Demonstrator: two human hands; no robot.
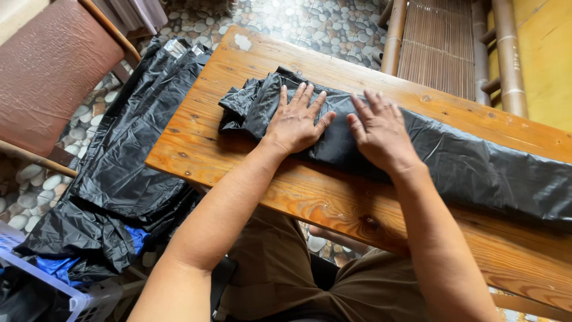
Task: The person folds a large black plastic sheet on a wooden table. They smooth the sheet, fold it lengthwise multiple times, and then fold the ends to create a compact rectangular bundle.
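Observation:
A long black plastic bag [476,164] lies folded flat along a wooden table [333,203], its crumpled end at the left. My left hand [295,122] rests flat on the bag near that crumpled end, fingers spread. My right hand [381,134] lies flat beside it on the same bag, fingers apart, pressing the plastic down. Neither hand grips anything.
A heap of more black plastic bags [125,155] lies left of the table over a white basket [53,283] with blue plastic in it. A brown chair [50,68] stands at the far left. Bamboo furniture [441,42] is behind the table on a pebble floor.

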